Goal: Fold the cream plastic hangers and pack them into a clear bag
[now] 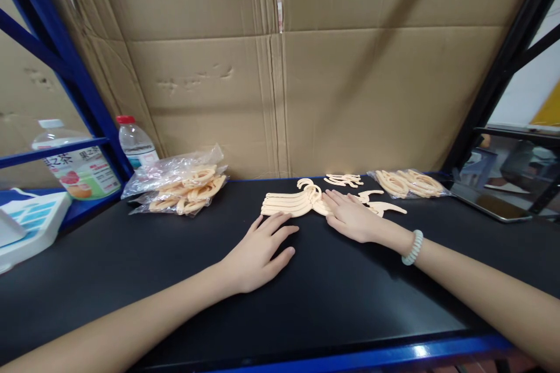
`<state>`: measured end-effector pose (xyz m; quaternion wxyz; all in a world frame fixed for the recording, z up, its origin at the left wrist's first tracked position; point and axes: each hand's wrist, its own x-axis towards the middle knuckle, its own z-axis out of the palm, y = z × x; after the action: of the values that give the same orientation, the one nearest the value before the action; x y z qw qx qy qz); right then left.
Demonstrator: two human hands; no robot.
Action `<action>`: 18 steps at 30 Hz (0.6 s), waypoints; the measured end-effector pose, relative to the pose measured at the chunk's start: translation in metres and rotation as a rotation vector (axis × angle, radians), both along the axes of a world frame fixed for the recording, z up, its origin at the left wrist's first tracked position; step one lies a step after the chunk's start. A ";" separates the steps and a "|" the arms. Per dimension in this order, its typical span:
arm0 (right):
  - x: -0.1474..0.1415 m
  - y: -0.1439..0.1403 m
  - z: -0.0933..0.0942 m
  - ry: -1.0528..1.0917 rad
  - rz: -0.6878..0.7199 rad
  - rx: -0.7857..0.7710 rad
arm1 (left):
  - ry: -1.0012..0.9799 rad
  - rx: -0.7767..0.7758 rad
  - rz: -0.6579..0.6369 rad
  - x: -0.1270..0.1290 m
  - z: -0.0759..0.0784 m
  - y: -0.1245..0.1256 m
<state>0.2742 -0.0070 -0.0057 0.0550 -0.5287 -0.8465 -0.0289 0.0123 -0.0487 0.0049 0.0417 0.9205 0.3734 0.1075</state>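
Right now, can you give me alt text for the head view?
Both hands lie flat on a black table: the right hand on a stack of peach plastic hooks, the left hand just short of it.

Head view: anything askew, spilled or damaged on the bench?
Mostly tidy. The cardboard backing is creased and dented, with a gap at its centre seam. A few loose hooked pieces lie scattered behind the aligned stack. Left hand lies flat on the mat; right hand touches the stack.
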 end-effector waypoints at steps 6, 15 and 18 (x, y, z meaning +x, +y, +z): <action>-0.001 -0.001 0.002 -0.013 0.005 -0.004 | -0.022 -0.001 -0.006 0.000 0.001 0.000; 0.001 0.002 -0.002 -0.003 0.011 0.028 | -0.063 0.029 -0.001 -0.002 -0.002 0.001; 0.002 0.004 -0.003 -0.013 0.022 0.037 | -0.065 0.049 0.048 -0.004 -0.002 0.002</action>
<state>0.2764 -0.0032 -0.0087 0.0595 -0.5182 -0.8519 -0.0474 0.0087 -0.0472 0.0026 0.0287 0.9081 0.3910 0.1475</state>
